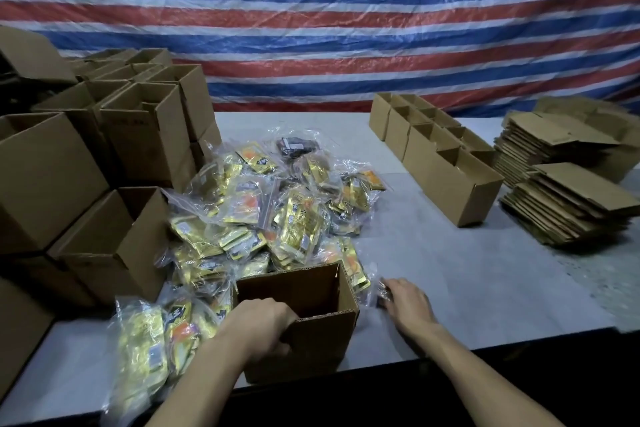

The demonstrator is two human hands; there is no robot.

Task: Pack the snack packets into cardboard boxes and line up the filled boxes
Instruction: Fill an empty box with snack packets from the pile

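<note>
An open cardboard box [311,340] stands at the table's near edge. My left hand [263,326] grips its near wall, fingers curled over the rim into the box. Behind and to the left of it lies a heap of snack packets [270,204], gold and orange inside clear plastic bags. More packets [145,357] lie to the left of the box. My right hand [405,302] lies to the right of the box, its fingertips on a clear plastic packet [375,288] at the heap's edge; I cannot tell whether the fingers pinch it.
Open boxes [114,218] are stacked high on the left. A row of open boxes [446,166] runs along the right middle. Flat folded cartons [568,204] pile at the far right. A striped tarp [346,45] hangs behind the grey table [467,270].
</note>
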